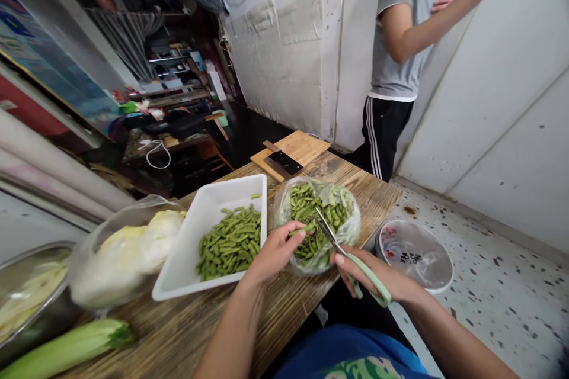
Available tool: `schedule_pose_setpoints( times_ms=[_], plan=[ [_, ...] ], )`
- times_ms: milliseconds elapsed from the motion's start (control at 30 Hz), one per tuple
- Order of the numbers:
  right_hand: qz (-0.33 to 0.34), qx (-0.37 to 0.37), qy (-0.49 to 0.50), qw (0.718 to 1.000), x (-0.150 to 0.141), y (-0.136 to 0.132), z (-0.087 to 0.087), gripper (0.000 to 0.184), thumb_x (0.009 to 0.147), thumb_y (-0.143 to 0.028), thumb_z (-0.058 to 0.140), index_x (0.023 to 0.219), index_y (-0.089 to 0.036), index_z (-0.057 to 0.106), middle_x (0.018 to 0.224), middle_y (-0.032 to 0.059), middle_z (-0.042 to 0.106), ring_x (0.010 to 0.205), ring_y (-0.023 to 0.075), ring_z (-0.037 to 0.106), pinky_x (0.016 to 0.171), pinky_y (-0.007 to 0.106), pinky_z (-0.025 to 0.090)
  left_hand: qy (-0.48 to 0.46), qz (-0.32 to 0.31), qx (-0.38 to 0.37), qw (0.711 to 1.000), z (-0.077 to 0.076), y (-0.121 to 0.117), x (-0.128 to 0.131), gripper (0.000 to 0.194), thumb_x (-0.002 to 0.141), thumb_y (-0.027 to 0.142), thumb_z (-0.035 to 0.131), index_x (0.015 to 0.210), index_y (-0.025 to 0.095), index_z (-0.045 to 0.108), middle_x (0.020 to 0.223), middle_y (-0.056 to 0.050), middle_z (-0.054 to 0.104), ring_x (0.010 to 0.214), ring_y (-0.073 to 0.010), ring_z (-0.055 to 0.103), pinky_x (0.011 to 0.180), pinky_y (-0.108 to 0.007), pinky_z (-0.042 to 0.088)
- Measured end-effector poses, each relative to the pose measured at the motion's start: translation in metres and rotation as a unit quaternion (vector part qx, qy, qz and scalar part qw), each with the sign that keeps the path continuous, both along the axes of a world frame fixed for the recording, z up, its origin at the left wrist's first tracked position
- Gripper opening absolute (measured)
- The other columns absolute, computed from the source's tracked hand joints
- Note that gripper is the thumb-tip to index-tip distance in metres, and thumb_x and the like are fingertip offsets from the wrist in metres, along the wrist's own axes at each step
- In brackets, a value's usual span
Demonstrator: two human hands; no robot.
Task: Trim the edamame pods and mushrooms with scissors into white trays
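Note:
My left hand (pixel 273 251) pinches a green edamame pod (pixel 303 229) over a clear plastic bag (pixel 355 230) full of pods. My right hand (pixel 382 275) grips scissors (pixel 351 260) with pale green handles, their blades open and pointing at the held pod. To the left of my left hand, a white rectangular tray (pixel 195 231) holds a heap of trimmed pods (pixel 231 243). Both sit on a wooden table (pixel 186 331).
A bagged cabbage (pixel 124 249), a metal bowl (pixel 26 290) and a green stalk (pixel 66 349) lie at the left. A cutting board (pixel 302 147) with a cleaver (pixel 282 161) is at the table's far end. A lined bin (pixel 415 254) stands on the floor. Another person (pixel 400 59) stands by the wall.

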State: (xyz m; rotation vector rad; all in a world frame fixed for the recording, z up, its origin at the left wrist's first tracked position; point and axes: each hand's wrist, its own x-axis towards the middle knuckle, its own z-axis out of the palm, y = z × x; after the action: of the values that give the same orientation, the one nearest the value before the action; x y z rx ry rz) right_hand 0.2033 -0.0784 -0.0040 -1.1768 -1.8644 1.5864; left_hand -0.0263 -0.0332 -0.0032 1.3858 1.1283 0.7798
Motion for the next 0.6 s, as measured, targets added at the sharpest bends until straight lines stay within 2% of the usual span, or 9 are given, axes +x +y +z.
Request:
schedule_pose_setpoints(
  times_ms=[167,367,600],
  plan=[
    [-0.017,-0.008,-0.009,1.0,-0.0014,-0.0007,0.0013,0.059,0.091,-0.076,0.04,0.086,-0.018,0.051,0.058,-0.0035,0.05,0.05,0.0117,0.051,0.05,0.023,0.043,-0.013,-0.004,-0.005,1.0,0.0,-0.0011,0.003,0.042,0.083,0.052,0.065,0.101,0.014,0.067,0.074,0.0,0.06,0.077,-0.0163,0.052,0.071,-0.026,0.04],
    [-0.02,-0.009,-0.022,1.0,-0.0017,-0.0013,0.0052,0.056,0.089,-0.075,0.047,0.081,-0.019,0.05,0.056,-0.0054,0.045,0.047,0.0098,0.046,0.044,0.02,0.036,-0.022,-0.005,-0.024,0.999,-0.0021,-0.0017,0.0045,0.044,0.08,0.053,0.068,0.1,0.014,0.07,0.079,-0.002,0.064,0.067,-0.0135,0.047,0.064,-0.025,0.037],
    [-0.024,0.119,-0.096,0.988,0.0029,0.0009,0.0055,0.045,0.093,-0.06,0.052,0.076,-0.018,0.051,0.066,-0.0026,0.048,0.061,0.0106,0.043,0.056,0.021,0.036,-0.02,-0.014,-0.043,0.999,-0.0001,-0.0027,0.0062,0.043,0.078,0.053,0.068,0.095,0.014,0.07,0.066,0.002,0.053,0.061,-0.0123,0.04,0.06,-0.025,0.032]
  ],
)
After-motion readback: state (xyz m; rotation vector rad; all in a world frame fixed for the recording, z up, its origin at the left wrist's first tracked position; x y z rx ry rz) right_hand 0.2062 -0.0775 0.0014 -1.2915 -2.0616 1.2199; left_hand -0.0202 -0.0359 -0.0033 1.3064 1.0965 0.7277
